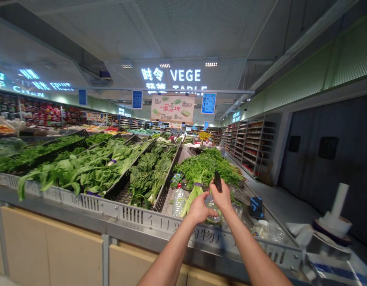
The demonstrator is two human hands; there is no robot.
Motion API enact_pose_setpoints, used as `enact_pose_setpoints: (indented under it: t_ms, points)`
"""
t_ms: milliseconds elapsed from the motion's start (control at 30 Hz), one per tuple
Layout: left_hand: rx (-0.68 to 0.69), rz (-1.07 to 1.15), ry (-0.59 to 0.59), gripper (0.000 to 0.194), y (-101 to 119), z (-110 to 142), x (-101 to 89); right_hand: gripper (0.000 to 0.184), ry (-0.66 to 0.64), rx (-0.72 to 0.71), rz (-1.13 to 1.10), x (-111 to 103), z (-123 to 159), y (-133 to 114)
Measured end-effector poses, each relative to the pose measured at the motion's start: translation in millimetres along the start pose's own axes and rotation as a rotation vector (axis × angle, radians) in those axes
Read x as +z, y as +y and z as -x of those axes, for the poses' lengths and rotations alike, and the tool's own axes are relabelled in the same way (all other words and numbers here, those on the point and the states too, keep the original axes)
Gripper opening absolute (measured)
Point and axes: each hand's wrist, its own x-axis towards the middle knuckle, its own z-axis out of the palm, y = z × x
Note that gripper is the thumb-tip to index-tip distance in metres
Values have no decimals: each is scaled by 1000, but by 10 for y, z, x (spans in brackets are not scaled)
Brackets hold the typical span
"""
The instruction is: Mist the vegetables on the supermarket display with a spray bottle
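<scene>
My left hand curves around a clear plastic bottle, thumb on the near side and fingers on the far side. Close beside it, my right hand is closed on a narrow black tool that sticks up above the fist; its kind does not show clearly. A clear bottle with a red cap stands left of my hands. Just behind them lies leafy green celery, one bunch tied with a purple band.
Leafy greens fill black-divided sections to the left. A dark phone-like device, a clear jar and crumpled plastic lie to the right. The metal counter rim runs in front. A plastic bag roll holder stands far right.
</scene>
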Motion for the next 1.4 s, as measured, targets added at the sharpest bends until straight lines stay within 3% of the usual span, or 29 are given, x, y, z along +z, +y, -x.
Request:
enact_pose_setpoints:
  t_ms: [400,1000,1400]
  points:
    - [0,-16,-6,78,5,30,-26,28,-1,31,-5,18,41,50]
    - [59,45,-136,82,11,-80,340,33,99,131,169,-338,52,233]
    - [63,76,-157,82,14,-132,405,32,102,173,203,-396,45,212]
